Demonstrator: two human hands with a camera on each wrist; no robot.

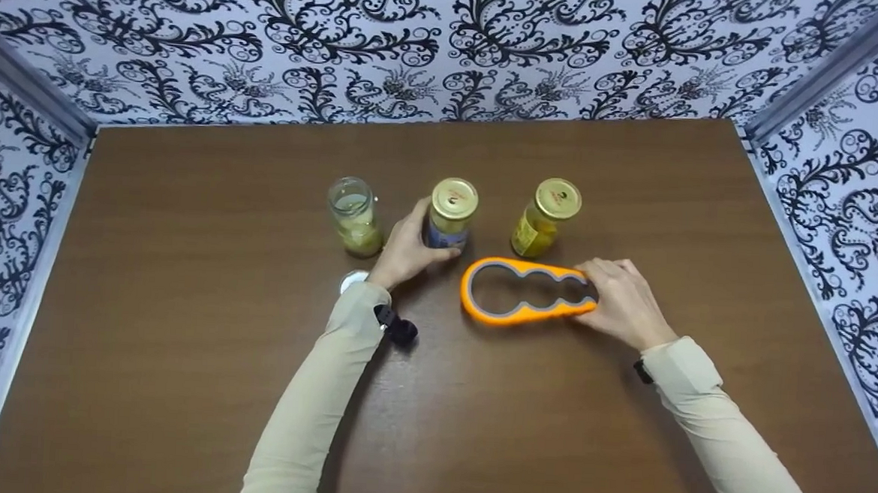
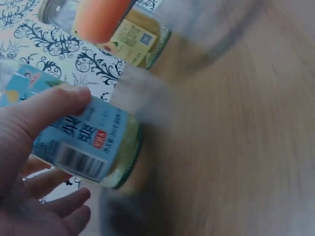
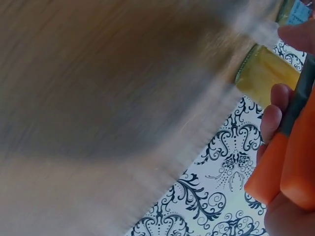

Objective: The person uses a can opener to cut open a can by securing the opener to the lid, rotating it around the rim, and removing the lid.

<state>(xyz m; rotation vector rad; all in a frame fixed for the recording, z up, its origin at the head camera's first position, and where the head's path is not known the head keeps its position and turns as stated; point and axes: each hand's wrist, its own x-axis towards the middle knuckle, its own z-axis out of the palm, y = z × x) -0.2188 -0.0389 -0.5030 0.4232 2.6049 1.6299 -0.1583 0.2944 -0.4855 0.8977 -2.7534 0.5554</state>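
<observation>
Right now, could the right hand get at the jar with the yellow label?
Probably, after putting down the orange tool: the right hand grips it, but the yellow-labelled jar stands close by, with nothing else apparently between.

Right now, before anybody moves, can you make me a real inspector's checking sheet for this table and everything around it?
Surface: brown tabletop, wood-look.
Job's things: orange opener; blue-labelled jar and yellow-labelled jar, both with gold lids on; open glass jar with pale green pieces inside.
Clutter: small white disc beside the left sleeve, partly hidden; I can't tell what it is.
Left fingers: around the blue-labelled jar, with the thumb touching it.
Right fingers: holding the orange opener by its open end.
Cables: nothing seen.
Surroundings: white panels with black swirls, behind and at both sides.
</observation>
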